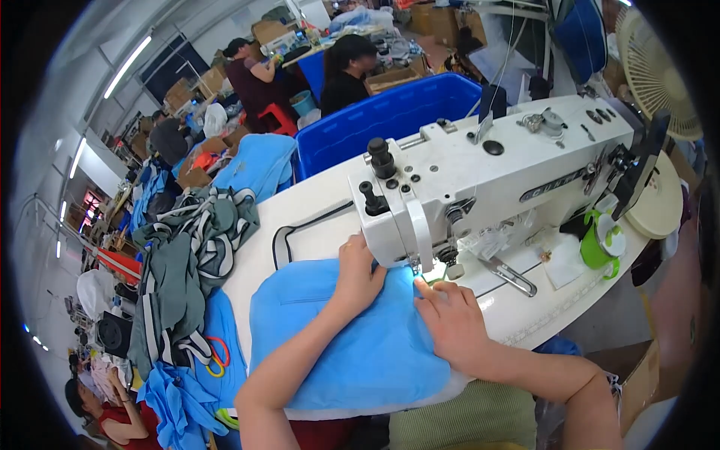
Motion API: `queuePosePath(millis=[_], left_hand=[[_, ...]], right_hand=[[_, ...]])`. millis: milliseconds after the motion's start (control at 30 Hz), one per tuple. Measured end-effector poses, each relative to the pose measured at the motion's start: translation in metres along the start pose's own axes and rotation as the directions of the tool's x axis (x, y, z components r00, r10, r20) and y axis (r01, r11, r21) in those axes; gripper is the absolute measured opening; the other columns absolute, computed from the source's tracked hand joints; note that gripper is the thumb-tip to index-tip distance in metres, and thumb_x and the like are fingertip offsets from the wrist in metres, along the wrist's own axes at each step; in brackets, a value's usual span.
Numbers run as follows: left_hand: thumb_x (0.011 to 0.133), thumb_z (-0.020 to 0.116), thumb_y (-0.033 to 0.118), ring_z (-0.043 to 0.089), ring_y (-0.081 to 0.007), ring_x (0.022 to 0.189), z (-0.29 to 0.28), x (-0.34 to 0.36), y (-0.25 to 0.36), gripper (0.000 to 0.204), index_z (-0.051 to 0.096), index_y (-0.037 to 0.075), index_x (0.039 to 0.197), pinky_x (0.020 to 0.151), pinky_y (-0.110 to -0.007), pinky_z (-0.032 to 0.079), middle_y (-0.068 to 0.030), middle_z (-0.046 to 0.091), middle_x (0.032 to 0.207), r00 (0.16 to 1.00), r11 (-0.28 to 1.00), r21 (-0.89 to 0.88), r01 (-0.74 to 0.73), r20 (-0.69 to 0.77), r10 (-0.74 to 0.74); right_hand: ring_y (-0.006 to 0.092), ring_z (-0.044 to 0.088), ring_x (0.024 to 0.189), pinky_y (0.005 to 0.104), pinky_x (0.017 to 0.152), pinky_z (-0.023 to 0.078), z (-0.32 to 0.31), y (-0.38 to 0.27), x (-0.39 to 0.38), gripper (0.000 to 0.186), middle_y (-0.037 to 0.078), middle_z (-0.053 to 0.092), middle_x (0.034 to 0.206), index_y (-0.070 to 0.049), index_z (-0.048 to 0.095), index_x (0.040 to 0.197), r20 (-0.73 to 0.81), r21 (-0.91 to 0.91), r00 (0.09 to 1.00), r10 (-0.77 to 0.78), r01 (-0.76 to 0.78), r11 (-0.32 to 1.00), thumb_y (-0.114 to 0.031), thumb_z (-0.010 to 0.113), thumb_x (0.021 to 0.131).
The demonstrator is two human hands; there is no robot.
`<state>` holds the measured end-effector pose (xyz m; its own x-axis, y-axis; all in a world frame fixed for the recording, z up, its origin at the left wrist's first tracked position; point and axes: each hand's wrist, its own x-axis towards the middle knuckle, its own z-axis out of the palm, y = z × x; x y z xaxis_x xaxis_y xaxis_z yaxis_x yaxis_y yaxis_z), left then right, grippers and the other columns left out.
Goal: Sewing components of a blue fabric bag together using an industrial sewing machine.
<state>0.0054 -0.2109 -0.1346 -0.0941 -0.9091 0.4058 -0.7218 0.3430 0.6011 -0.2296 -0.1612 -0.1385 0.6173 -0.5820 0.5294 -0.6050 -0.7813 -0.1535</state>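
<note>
My left hand [356,276] lay on the far part of the blue fabric piece [345,360], its thumb apart from the fingers and pointing right; whether it gripped any cloth I could not tell. The fabric spread under that hand and forearm, reaching nearer and to the left, with a white layer [337,412] showing along its near edge. My right hand [454,322] was at the fabric's right edge, index finger stretched toward the lit presser foot [417,268], the others bent; I could not tell whether it pinched the cloth.

The white sewing machine [487,180] stood just beyond both hands. A dark strap [282,244] lay on the table [551,322] past the fabric's far left. Grey-green garments [176,274] were heaped farther left, and a green cup [598,244] stood well to the right.
</note>
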Motion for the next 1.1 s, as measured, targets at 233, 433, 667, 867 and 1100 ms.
queuePosePath(millis=[233, 433, 667, 867, 1100], left_hand=[[0.1, 0.066, 0.022, 0.025, -0.0407, 0.157, -0.059, -0.077, 0.053, 0.06, 0.044, 0.01, 0.154, 0.127, -0.06, 0.006, -0.0203, 0.03, 0.167, 0.967, 0.984, 0.179, 0.01, 0.247, -0.055], [0.103, 0.062, 0.041, 0.02, -0.0347, 0.161, -0.078, -0.125, 0.047, 0.072, 0.034, 0.017, 0.165, 0.126, -0.065, 0.005, -0.0146, 0.018, 0.175, 0.871, 0.906, 0.423, -0.027, 0.455, -0.186], [0.087, 0.083, 0.034, 0.051, -0.0333, 0.126, -0.056, -0.113, 0.128, 0.055, 0.06, 0.01, 0.13, 0.113, -0.046, 0.029, -0.0116, 0.056, 0.133, 0.923, 0.998, -0.046, -0.038, 0.382, 0.052], [0.085, 0.084, 0.016, 0.059, -0.025, 0.109, -0.031, -0.13, 0.117, 0.021, 0.071, 0.011, 0.101, 0.102, -0.04, 0.037, -0.0021, 0.065, 0.109, 0.915, 0.992, -0.065, 0.107, 0.398, -0.072], [0.083, 0.086, 0.004, 0.066, -0.0184, 0.097, -0.059, -0.119, 0.102, 0.014, 0.076, 0.002, 0.091, 0.089, -0.032, 0.051, -0.0083, 0.072, 0.101, 0.844, 0.829, -0.372, 0.418, 0.497, -0.203]], right_hand=[[0.0317, 0.058, 0.122, 0.0443, 0.1, 0.045, 0.005, 0.004, -0.004, 0.041, 0.013, 0.059, 0.145, -0.003, 0.066, 0.119, 0.019, 0.033, 0.999, 0.03, -0.031, 0.999, -0.011, 0.066, 0.079], [0.0322, 0.054, 0.13, 0.0452, 0.107, 0.041, -0.002, 0.0, -0.009, 0.054, 0.015, 0.056, 0.149, -0.004, 0.06, 0.135, 0.034, 0.112, 0.998, 0.044, -0.047, 0.993, -0.015, 0.067, 0.083], [0.0403, 0.05, 0.136, 0.0519, 0.115, 0.037, -0.034, -0.012, -0.041, 0.061, 0.021, 0.051, 0.15, 0.002, 0.052, 0.144, 0.007, 0.355, 0.977, 0.211, -0.2, 0.913, -0.014, 0.07, 0.087], [0.0381, 0.052, 0.131, 0.0495, 0.11, 0.04, -0.045, -0.022, -0.069, 0.044, 0.018, 0.057, 0.141, 0.002, 0.062, 0.129, -0.015, 0.395, 0.972, 0.235, -0.21, 0.894, -0.021, 0.071, 0.092], [0.0355, 0.047, 0.141, 0.0521, 0.117, 0.037, -0.053, -0.028, -0.085, 0.042, 0.015, 0.056, 0.146, -0.001, 0.067, 0.123, 0.026, 0.404, 0.995, 0.099, -0.101, 0.909, -0.026, 0.074, 0.091]])
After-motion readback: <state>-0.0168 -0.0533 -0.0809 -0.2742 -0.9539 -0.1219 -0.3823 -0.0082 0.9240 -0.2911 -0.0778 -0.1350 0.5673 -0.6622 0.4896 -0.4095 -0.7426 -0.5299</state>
